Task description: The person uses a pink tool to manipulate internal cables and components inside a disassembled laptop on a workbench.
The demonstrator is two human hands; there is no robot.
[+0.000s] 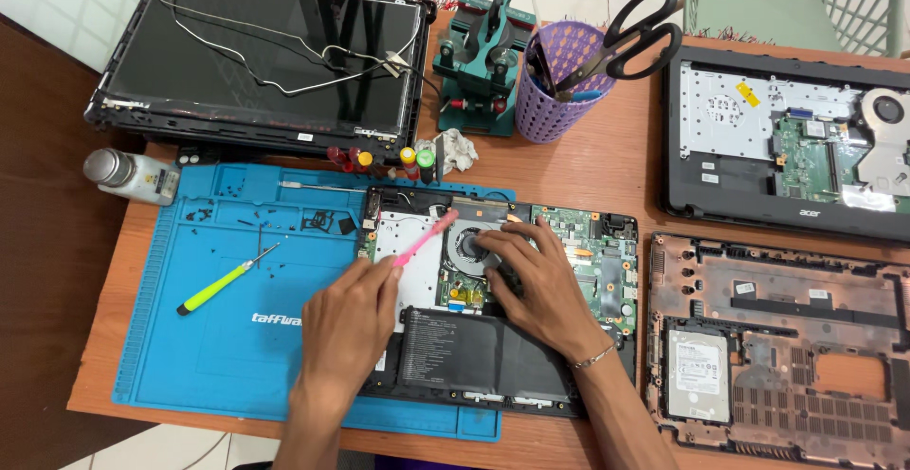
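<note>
Your forearms are bare, with no sleeves showing. You wear a thin silver bracelet [593,357] on your right wrist; your left hand [346,323] carries no ring.

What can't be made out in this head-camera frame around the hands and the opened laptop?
- Cooling fan: partly covered by the right hand.
- Pink brush: its lower end is hidden in the left hand.
- Battery: label print too small.
- Loose screws on the blue mat: too small to count.
- Bottom case: cut off by the right edge.
</note>
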